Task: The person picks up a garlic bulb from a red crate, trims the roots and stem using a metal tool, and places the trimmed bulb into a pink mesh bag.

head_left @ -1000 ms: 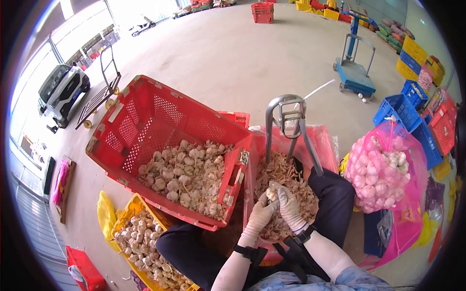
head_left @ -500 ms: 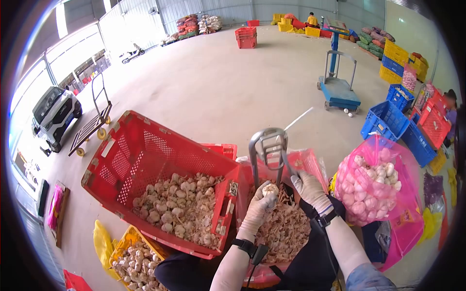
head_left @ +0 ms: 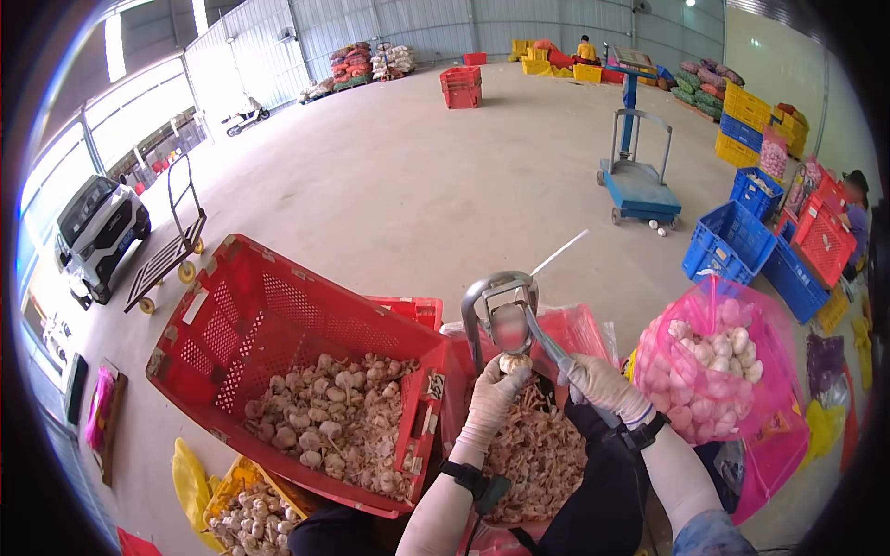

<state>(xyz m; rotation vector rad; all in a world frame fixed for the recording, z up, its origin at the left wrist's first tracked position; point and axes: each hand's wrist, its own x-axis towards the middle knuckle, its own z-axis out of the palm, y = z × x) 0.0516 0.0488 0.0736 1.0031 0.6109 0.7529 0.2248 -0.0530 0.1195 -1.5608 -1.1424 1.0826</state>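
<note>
My left hand [head_left: 494, 397], in a pale glove, is closed around a garlic bulb [head_left: 513, 363] at the centre. To its right my right hand [head_left: 598, 382], also gloved, is wrapped round the handle of a metal tool [head_left: 545, 343], whose upper end reaches towards the bulb. Behind both hands rises a grey metal frame [head_left: 472, 315]. Below them lies a heap of peelings and stems [head_left: 533, 463]. On the left, a tilted red crate [head_left: 297, 310] holds garlic bulbs [head_left: 320, 408] and loose skins. A pink net bag [head_left: 695, 389] full of white bulbs stands on the right.
A yellow crate [head_left: 295, 496] of garlic is at the lower left. Blue crates [head_left: 732, 243] and a blue platform scale [head_left: 640, 190] stand at the right. A flat trolley [head_left: 165, 259] and a vehicle [head_left: 97, 232] are at left. Other people sit far back and at the right edge.
The view has tilted and shifted slightly, so the crates and bag appear lower. My left hand still holds the bulb; the metal tool now shows more clearly in my right hand.
</note>
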